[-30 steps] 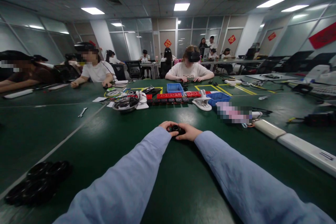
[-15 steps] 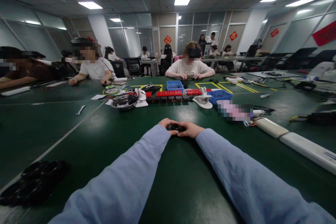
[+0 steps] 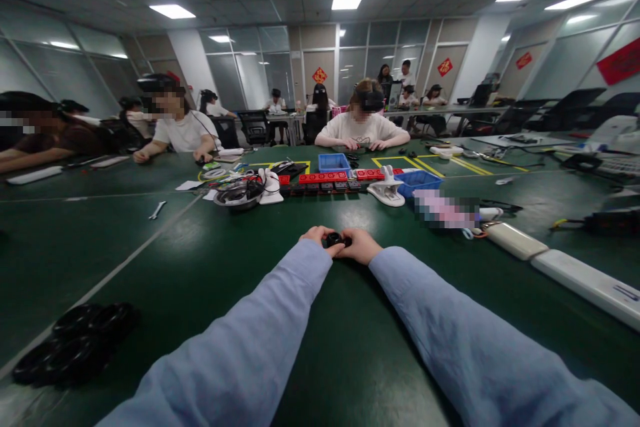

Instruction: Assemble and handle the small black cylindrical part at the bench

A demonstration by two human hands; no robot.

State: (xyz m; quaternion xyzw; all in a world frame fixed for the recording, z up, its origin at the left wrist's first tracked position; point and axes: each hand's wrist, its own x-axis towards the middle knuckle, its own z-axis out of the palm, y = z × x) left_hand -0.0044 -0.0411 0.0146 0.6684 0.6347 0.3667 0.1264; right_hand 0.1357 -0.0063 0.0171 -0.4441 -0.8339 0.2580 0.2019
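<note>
A small black round object [image 3: 334, 239] is held between my two hands, just above or on the green table [image 3: 225, 267]. My left hand [image 3: 318, 235] has its fingers closed on its left side. From the right, my right hand [image 3: 361, 245] grips it too, the fingers curled round it. The hands almost touch below the object. Part of the object is covered by my fingers, and its finer detail is too small to tell. Several black coiled rings [image 3: 75, 345] lie at the lower left of the table.
A wrench [image 3: 157, 210] lies at the left. Ahead stand a metal bowl with cables [image 3: 239, 195], red-and-black sockets [image 3: 323, 178], a white clamp [image 3: 387, 190] and blue trays [image 3: 334, 163]. White cases [image 3: 585, 280] are at the right. Other people sit across the table.
The black object has tilted slightly between my fingers. My left hand and forearm have shifted a little to the right, and my right hand slightly left. The view has moved slightly.
</note>
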